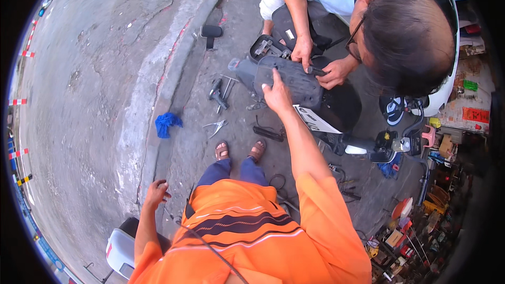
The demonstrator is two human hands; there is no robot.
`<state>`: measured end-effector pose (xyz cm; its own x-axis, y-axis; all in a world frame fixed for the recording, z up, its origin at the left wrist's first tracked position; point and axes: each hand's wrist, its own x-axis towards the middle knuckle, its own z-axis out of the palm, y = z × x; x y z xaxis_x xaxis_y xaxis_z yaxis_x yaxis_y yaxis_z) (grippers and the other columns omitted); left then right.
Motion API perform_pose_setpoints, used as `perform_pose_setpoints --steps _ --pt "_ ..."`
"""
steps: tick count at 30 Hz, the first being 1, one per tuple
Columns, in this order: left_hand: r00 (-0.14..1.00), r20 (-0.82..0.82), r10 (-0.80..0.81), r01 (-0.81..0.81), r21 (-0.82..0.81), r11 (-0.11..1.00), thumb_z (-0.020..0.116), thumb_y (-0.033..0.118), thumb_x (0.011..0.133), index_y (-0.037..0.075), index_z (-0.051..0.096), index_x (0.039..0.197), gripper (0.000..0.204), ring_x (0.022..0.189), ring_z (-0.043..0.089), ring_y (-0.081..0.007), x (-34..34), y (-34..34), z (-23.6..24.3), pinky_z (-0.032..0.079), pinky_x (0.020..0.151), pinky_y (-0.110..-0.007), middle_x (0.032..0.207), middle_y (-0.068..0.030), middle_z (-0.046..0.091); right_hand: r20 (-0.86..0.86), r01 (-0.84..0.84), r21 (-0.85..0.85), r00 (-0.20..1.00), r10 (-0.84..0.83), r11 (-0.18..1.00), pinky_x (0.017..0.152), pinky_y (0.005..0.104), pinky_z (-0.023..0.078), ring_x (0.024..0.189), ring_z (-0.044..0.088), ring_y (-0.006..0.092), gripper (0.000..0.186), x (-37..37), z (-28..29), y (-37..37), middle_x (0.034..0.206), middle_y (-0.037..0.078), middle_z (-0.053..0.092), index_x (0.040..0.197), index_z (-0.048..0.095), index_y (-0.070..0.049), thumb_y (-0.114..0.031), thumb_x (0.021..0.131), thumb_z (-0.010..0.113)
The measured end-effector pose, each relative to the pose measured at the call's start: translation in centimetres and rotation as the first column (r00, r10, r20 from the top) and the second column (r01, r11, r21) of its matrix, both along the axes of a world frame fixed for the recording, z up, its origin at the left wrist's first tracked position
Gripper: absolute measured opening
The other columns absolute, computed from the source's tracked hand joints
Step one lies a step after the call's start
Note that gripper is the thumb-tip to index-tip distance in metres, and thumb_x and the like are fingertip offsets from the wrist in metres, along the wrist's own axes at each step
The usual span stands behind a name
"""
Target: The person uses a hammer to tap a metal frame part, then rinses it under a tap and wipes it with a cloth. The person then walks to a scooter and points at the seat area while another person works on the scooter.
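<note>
Right hand on a black scooter seat, left hand hanging free by the hip

The right hand (276,94), arm stretched up the middle of the frame, rests with fingers spread flat on the near edge of the black scooter seat (294,81), which sits just above centre over the scooter's dark body. The left hand (157,192), at lower left, hangs loosely half-curled and holds nothing, just above a white-and-black vehicle part (122,244). A co-worker's two hands (315,63) work at the seat's far edge, one pinching a small dark tool. A white rectangular plate (314,120) with dark markings lies just below the seat. At the right edge, a red rectangular sign (476,114) and a small green label (470,85) show; coloured boxes (402,226) crowd the lower right. A blue rag (167,123) lies left of centre, pliers (216,126) beside it.
</note>
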<state>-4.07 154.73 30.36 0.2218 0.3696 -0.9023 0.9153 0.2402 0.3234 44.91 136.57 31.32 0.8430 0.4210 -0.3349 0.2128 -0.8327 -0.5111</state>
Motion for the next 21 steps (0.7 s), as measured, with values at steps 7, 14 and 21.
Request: perform_pose_setpoints --steps 7,14,21 --pt "0.952 -0.173 0.253 -0.271 -0.091 0.958 0.055 0.022 0.09 -0.002 0.046 0.128 0.047 0.07 0.066 -0.0205 -12.2 -3.6 -2.4 0.053 0.053 -0.037 0.102 -0.0158 0.061 0.027 0.083 -0.155 0.996 -0.08 0.984 0.087 0.0502 0.046 0.099 0.06 0.0436 0.067 1.0 -1.6 0.6 0.104 0.028 0.062 0.145 0.027 -0.014 -0.031 0.086 0.056" --pt "0.928 -0.223 0.297 -0.324 -0.099 0.941 0.054 0.021 0.09 -0.003 0.047 0.127 0.045 0.069 0.065 -0.0209 -13.1 -4.9 -3.7 0.052 0.052 -0.036 0.099 -0.0145 0.061 0.058 0.048 -0.249 0.998 -0.034 0.967 0.085 0.05 0.047 0.095 0.062 0.0429 0.057 1.9 -0.6 1.6 0.101 0.028 0.063 0.141 0.035 -0.018 -0.031 0.088 0.052" --pt "0.985 0.011 0.17 -0.17 -0.004 0.985 0.055 0.025 0.091 0.003 0.046 0.131 0.047 0.068 0.065 -0.0177 -3.8 -0.1 -0.2 0.05 0.05 -0.03 0.102 -0.0129 0.061 0.148 -0.07 0.056 0.987 0.061 0.996 0.074 0.0551 0.048 0.079 0.062 0.0464 0.049 -3.0 -0.4 0.7 0.08 0.028 0.063 0.133 0.044 -0.015 -0.029 0.087 0.053"
